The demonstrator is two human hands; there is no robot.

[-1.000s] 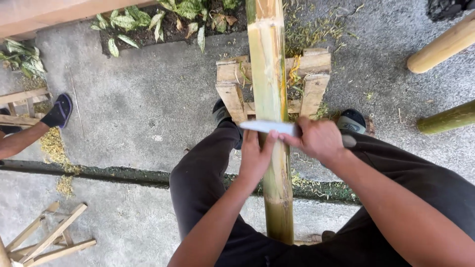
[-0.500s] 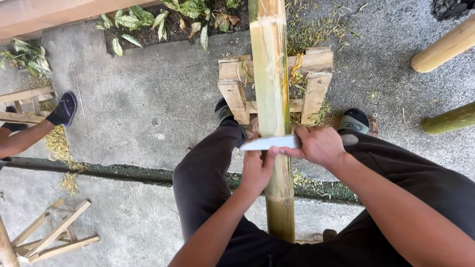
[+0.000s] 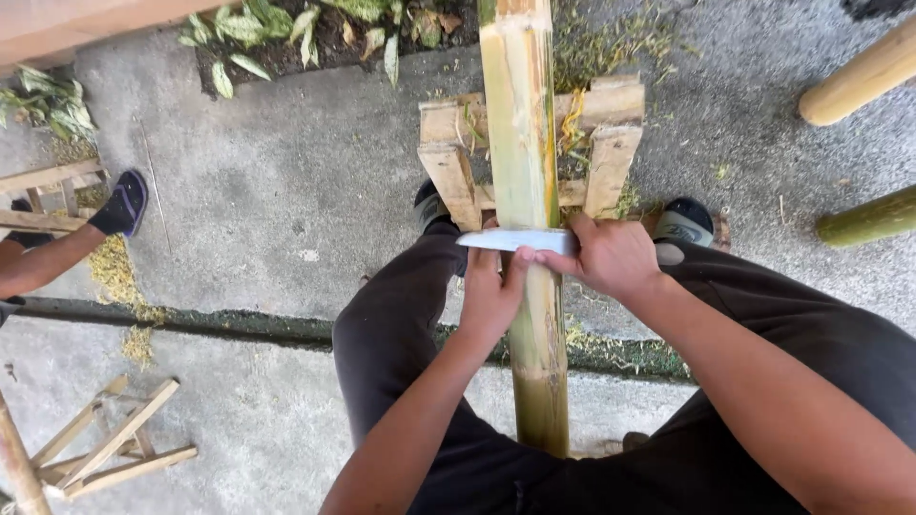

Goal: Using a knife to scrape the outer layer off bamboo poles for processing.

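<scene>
A long pale bamboo pole (image 3: 523, 143) runs from the top of the view down between my legs, resting in a wooden cradle stand (image 3: 447, 143). A flat steel blade (image 3: 501, 239) lies crosswise on the pole. My right hand (image 3: 611, 257) grips the blade's right end, the handle hidden in the fist. My left hand (image 3: 489, 296) presses its fingers against the blade's left part, beside the pole. The pole's lower part (image 3: 540, 401) is still green and brown.
Two more bamboo poles (image 3: 859, 72) (image 3: 866, 219) lie at the right. Another person's leg and dark sandal (image 3: 119, 205) are at the left by a wooden frame (image 3: 38, 195). A second small wooden stand (image 3: 114, 448) lies lower left. Shavings dot the concrete; plants (image 3: 258, 29) edge the top.
The blade and both hands have slid toward me along the pole over the second, then eased back slightly. The view has shifted a little.
</scene>
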